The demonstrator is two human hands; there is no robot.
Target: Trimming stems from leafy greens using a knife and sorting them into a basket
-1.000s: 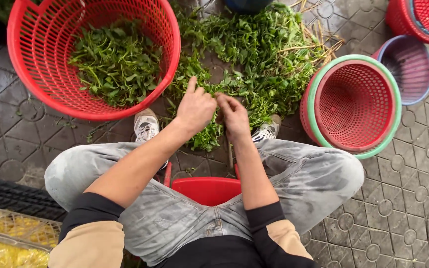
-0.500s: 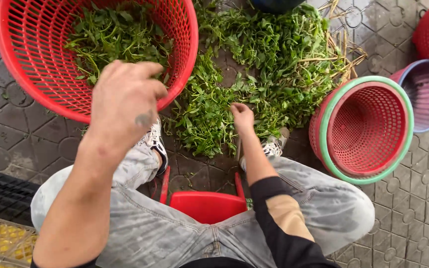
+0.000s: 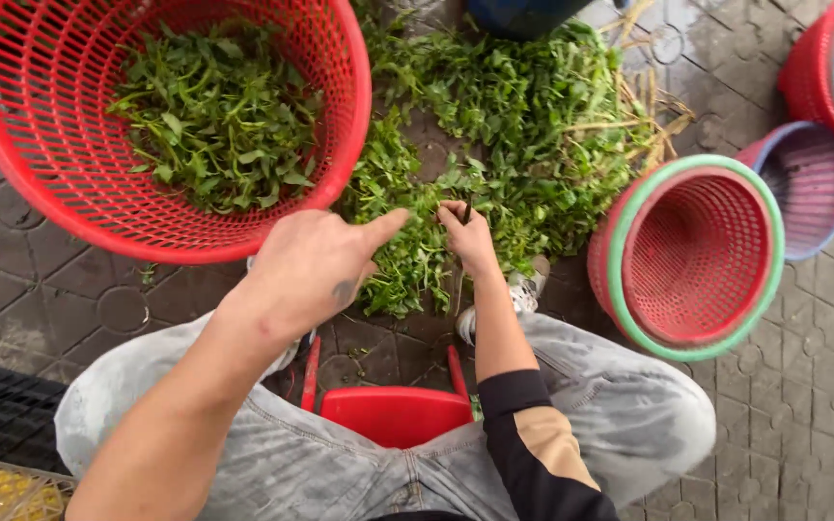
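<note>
The left hand [image 3: 316,265], which half a second ago hung by the red basket [image 3: 31,193], has swung back toward the pile of leafy greens [image 3: 494,125] on the paving, loosely open and empty, forefinger extended. The right hand [image 3: 467,234] stays pinched on a dark stem at the pile's near edge.

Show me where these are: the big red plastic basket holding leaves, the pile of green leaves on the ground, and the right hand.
big red plastic basket [image 3: 12,183]: head view, left inner wall.
pile of green leaves [image 3: 533,125]: head view, middle.
right hand [image 3: 468,234]: head view, back.
</note>
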